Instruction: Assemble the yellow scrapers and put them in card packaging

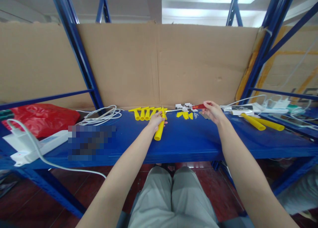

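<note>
My left hand (157,120) is closed round a yellow plastic tube (159,132), whose open end points toward me. In my right hand (213,111) is a screwdriver with a red handle (199,106). Its thin shaft (176,110) reaches left to the far end of the tube; whether the tip touches a screw cannot be made out. Just left of my left hand, several yellow T-shaped pieces (142,114) lie in a row. Small yellow pieces (185,115) and black-and-white parts (182,106) lie between my hands, near the cardboard.
Two yellow tubes (264,123) lie at the right by a white box (242,110). Coiled white cable (106,116), a red plastic bag (44,118) and a white power strip (53,142) are at the left. A cardboard panel (159,65) stands behind the blue shelf (188,143), between blue posts.
</note>
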Demonstrator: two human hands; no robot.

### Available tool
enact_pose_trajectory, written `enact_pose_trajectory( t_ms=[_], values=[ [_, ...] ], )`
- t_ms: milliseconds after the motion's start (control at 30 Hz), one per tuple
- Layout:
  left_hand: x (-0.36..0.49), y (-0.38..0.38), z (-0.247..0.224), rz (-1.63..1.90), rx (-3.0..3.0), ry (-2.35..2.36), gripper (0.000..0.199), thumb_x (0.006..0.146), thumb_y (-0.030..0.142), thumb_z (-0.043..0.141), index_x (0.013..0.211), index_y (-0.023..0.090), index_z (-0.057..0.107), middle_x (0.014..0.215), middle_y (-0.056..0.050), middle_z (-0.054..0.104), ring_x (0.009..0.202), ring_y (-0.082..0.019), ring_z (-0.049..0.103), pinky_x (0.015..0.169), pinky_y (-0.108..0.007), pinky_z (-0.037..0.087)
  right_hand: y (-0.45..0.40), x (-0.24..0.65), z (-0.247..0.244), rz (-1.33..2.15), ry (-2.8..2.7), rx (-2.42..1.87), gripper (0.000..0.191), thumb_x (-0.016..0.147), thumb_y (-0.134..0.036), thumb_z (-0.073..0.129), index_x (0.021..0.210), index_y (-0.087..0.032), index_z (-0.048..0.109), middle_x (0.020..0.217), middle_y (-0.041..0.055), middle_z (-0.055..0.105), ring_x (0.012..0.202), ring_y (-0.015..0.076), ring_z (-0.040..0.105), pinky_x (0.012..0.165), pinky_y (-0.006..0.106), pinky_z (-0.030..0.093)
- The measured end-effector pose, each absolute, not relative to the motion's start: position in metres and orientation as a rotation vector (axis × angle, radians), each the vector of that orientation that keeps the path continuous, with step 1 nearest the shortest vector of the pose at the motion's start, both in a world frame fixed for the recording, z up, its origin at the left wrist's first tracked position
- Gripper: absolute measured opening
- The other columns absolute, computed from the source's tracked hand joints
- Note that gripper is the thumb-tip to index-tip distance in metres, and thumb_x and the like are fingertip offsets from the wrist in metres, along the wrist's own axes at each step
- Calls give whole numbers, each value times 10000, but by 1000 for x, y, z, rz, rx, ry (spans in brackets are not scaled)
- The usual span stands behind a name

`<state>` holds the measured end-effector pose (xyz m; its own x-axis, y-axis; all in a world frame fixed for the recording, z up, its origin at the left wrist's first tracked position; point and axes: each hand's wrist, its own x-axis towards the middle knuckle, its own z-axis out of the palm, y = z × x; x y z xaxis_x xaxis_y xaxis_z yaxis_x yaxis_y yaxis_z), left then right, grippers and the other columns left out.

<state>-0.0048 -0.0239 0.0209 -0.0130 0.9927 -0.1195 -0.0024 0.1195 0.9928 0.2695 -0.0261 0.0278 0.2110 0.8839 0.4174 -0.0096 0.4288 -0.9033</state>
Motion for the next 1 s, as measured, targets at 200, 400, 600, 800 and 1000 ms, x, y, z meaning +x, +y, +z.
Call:
enact_pose_trajectory(
  t_ms=[200,400,600,800,1000],
  values=[
    [-5,-25,23,1118,1127,1283,683,823,-34,536,1432,257,437,1197,-121,660,545,-91,649,446,-177,449,-26,268,28,739,-1192,-852,374,687,-395,797,869,-247,506,664,-38,534,606,128,584,562,277,573],
    [-3,-28,23,1112,1169,1280,688,818,-48,504,1435,249,433,1281,-127,618,519,-68,624,422,-169,429,-25,265,27,521,-1173,-980,490,640,-597,765,826,-233,496,597,-35,564,462,111,527,456,254,504],
    [-1,-26,19,1127,1172,1276,712,787,-38,555,1422,267,452,1211,-117,655,523,-83,640,419,-164,426,-20,270,21,372,-1149,-1196,553,659,-768,615,765,-254,440,458,-53,455,348,117,404,325,246,298],
    [1,-28,19,1138,1173,1272,712,787,-37,544,1422,271,453,1231,-111,648,525,-79,636,404,-156,420,-17,273,16,469,-1115,-1246,585,667,-820,548,687,-268,353,395,-89,265,336,99,277,322,248,254],
    [1,-29,20,1140,1171,1295,694,818,-43,495,1430,281,439,1334,-102,587,540,-57,622,410,-149,418,-28,276,28,893,-1136,-1210,398,829,-595,458,661,-251,353,404,-60,316,323,85,220,323,235,243]
  ],
)
